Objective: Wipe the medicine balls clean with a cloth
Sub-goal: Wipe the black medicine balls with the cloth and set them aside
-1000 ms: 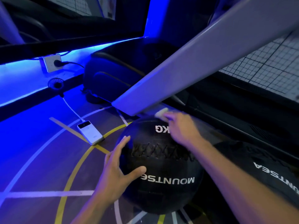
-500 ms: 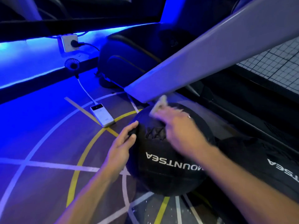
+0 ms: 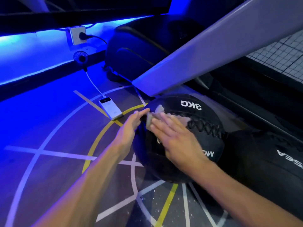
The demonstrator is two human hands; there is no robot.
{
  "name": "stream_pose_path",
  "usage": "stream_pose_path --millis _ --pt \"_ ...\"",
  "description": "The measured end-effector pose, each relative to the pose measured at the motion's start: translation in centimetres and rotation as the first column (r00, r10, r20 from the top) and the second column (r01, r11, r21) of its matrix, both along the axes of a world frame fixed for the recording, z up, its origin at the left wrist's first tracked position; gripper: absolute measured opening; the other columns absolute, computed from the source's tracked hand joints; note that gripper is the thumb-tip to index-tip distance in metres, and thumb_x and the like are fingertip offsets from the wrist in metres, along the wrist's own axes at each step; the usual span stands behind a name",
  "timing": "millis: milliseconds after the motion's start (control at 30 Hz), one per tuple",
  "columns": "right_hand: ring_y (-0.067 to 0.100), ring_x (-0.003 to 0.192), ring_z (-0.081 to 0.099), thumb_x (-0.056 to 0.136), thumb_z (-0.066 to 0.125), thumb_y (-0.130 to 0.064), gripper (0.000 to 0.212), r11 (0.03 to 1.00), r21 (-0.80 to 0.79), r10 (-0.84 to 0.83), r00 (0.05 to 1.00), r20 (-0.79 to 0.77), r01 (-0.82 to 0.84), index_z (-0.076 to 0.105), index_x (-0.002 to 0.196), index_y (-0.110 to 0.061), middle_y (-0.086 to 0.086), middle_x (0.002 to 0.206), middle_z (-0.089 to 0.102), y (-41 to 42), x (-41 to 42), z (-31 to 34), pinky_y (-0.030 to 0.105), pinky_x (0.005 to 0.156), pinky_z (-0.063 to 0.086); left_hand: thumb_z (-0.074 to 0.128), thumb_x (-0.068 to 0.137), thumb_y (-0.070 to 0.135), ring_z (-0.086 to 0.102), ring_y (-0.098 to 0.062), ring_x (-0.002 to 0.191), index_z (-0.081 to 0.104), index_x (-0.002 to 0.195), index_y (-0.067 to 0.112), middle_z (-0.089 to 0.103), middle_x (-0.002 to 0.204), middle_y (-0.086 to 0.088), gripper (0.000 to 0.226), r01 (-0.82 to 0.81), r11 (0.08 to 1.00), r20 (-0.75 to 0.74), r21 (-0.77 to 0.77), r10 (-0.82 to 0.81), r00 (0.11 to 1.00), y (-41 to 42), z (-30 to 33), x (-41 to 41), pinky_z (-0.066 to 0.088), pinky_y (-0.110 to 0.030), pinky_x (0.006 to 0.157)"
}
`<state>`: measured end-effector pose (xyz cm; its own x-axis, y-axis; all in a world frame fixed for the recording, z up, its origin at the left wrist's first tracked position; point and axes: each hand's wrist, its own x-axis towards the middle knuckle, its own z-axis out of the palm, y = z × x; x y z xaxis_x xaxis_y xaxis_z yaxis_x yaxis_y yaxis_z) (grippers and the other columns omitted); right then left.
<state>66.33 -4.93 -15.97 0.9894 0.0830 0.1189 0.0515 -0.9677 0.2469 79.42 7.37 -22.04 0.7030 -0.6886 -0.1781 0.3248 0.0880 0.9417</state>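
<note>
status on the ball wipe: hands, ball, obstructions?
Right hand flat, pressing cloth on 3KG ball. Left hand open, steadying ball's left side. Slanted beam close above; second ball alongside, right.

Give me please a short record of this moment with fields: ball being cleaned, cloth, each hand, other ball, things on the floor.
ball being cleaned: black medicine ball marked 3KG, on the floor
cloth: pale cloth flat on the ball's upper left
right hand: right hand presses the cloth with straight fingers
left hand: left hand, fingers straight, touches the ball's left edge
other ball: second black ball, to the right
on the floor: white power bank with cable, small fan near the wall
</note>
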Motion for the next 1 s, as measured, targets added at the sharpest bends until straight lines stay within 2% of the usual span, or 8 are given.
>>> stream_pose_path --millis 67,300,400,467,533,667,800,1000 --pt "0.035 0.139 0.049 0.082 0.038 -0.012 0.057 0.996 -0.05 0.073 0.995 -0.06 -0.076 0.067 0.13 -0.004 0.014 0.141 0.061 1.9 -0.3 -2.3 0.047 0.121 0.027 0.024 0.112 0.035 0.058 -0.004 0.121 0.059 0.142 0.019 0.065 0.135 0.006 0.049 -0.032 0.999 0.015 0.008 0.032 0.999 -0.2 -0.1 -0.2 0.043 -0.007 0.087" --pt "0.024 0.151 0.033 0.089 0.043 -0.012 0.059 0.975 -0.076 0.203 0.975 -0.09 -0.209 0.052 0.148 -0.013 0.001 0.16 0.041 -2.4 -13.2 -2.2 0.042 0.12 0.026 0.026 0.114 0.03 0.04 0.004 0.136 0.047 0.152 0.024 0.048 0.149 0.017 0.044 -0.063 0.997 0.169 0.047 0.055 0.984 -0.3 0.1 -1.5 0.028 -0.013 0.109" --pt "0.019 0.147 0.04 0.091 0.042 0.0 0.056 0.939 0.271 -0.274 0.938 0.212 0.213 0.056 0.144 -0.011 -0.004 0.154 0.049 -4.9 -16.8 -1.1 0.037 0.122 0.029 0.033 0.113 0.03 0.028 0.005 0.145 0.029 0.16 0.033 0.033 0.161 0.019 0.047 -0.038 0.998 0.205 0.045 0.028 0.978 -0.7 0.8 -2.4 0.02 -0.014 0.115" --pt "0.016 0.145 0.043 0.099 0.048 0.007 0.05 0.679 0.582 -0.68 0.682 0.268 0.448 0.056 0.144 -0.011 -0.012 0.151 0.048 -6.0 -16.7 -1.0 0.021 0.122 0.024 0.038 0.112 0.034 0.027 0.007 0.147 0.03 0.156 0.046 0.032 0.16 0.026 0.047 -0.076 0.996 0.212 0.051 0.064 0.975 -0.7 0.3 -3.4 0.018 -0.024 0.123" --pt "0.015 0.146 0.04 0.099 0.047 0.011 0.052 0.505 0.759 -0.798 0.557 0.23 0.41 0.057 0.144 -0.011 -0.008 0.152 0.046 -5.4 -13.7 -1.2 0.011 0.119 0.02 0.041 0.111 0.036 0.029 0.009 0.145 0.033 0.15 0.056 0.034 0.157 0.031 0.044 -0.11 0.992 0.223 0.056 0.095 0.97 -0.7 0.1 -4.5 0.02 -0.027 0.123" --pt "-0.005 0.151 0.006 0.099 0.043 0.009 0.056 0.585 0.754 -0.673 0.696 0.249 0.297 0.051 0.149 -0.015 -0.008 0.157 0.036 -1.5 -9.5 -1.7 0.017 0.124 0.006 0.044 0.109 0.044 0.03 0.005 0.146 0.041 0.147 0.057 0.035 0.161 0.025 0.04 -0.157 0.985 0.203 0.074 0.139 0.969 0.0 -0.6 -4.0 0.021 -0.031 0.124" --pt "0.002 0.149 0.032 0.089 0.048 0.022 0.066 0.726 0.654 -0.476 0.843 0.251 0.215 0.056 0.145 -0.011 -0.005 0.157 0.042 -3.5 -13.5 -2.3 0.023 0.124 0.021 0.051 0.095 0.063 0.021 0.005 0.15 0.046 0.144 0.059 0.027 0.166 0.02 0.05 -0.141 0.982 0.262 0.124 0.105 0.959 1.5 -2.0 -2.9 0.016 -0.038 0.127" --pt "-0.017 0.129 0.04 0.096 0.05 0.01 0.049 0.45 0.838 -0.703 0.701 0.12 0.308 0.065 0.136 -0.014 -0.008 0.145 0.055 -2.7 -15.4 0.2 -0.003 0.104 0.027 0.057 0.094 0.064 0.04 -0.01 0.144 0.028 0.157 0.043 0.042 0.158 0.01 0.072 -0.296 0.914 0.479 0.277 0.135 0.867 0.6 -0.7 -4.8 0.034 -0.042 0.119"
